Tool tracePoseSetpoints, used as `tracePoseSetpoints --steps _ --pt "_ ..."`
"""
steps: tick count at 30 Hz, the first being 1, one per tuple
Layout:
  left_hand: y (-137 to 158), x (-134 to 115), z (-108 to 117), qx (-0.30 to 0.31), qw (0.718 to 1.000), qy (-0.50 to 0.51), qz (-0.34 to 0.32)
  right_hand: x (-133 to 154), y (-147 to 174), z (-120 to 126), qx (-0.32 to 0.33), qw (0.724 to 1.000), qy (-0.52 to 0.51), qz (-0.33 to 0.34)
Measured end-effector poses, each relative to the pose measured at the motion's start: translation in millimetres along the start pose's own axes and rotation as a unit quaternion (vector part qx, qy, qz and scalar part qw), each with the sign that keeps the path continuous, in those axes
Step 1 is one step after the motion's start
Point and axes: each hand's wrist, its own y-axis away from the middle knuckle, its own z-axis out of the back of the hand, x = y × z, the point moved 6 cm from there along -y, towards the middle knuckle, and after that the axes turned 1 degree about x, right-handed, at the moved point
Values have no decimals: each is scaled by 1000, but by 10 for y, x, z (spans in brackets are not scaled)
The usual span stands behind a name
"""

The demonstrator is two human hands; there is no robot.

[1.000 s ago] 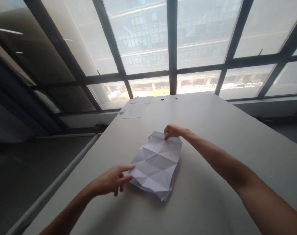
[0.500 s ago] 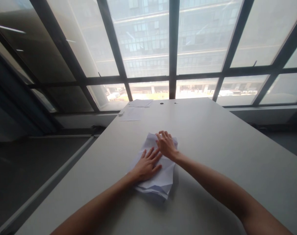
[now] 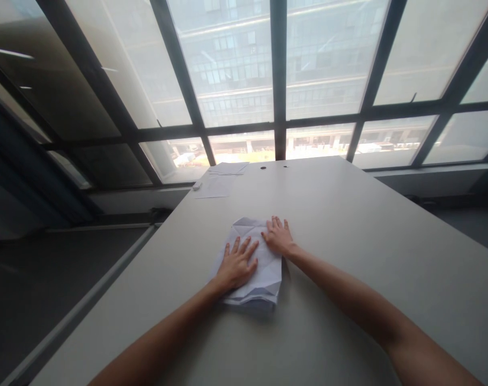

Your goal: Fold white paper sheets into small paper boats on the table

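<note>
A stack of creased white paper lies on the pale table, its near edge lifted and showing several layers. Flat on its left half rests my left hand, fingers spread. My right hand lies across the paper's far right edge, with the fingers stretched out and pointing away from me. Part of the sheet's surface is hidden under both hands.
The long table reaches toward a wall of windows. At its far left lie more white sheets and a small white object at the edge. A dark round hole sits near the far end.
My right hand has shifted right to the paper's edge, and its bent fingers have straightened and flattened. The left hand stays flat on the paper. The view has tilted slightly.
</note>
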Motion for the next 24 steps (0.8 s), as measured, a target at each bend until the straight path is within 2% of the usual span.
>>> tracePoseSetpoints --steps 2,5,9,13,15,19,22,24 --pt "-20 56 12 3 1000 -1 20 177 171 -16 -16 999 -6 46" --pt "-32 175 26 14 999 -2 52 422 536 -160 50 990 -47 126" --pt "-96 306 56 44 997 13 57 484 869 -163 56 982 -45 174" --pt "-395 413 79 123 984 46 119 438 916 -102 61 981 -42 177" --pt "-627 400 88 147 981 45 122 433 906 -84 62 982 -37 173" --pt "-1004 443 66 137 975 46 169 450 907 -63 64 983 -33 169" --pt "-1134 504 43 132 973 45 184 463 912 -42 66 982 -35 171" --pt "-1176 528 38 152 971 46 179 473 914 -25 68 982 -36 175"
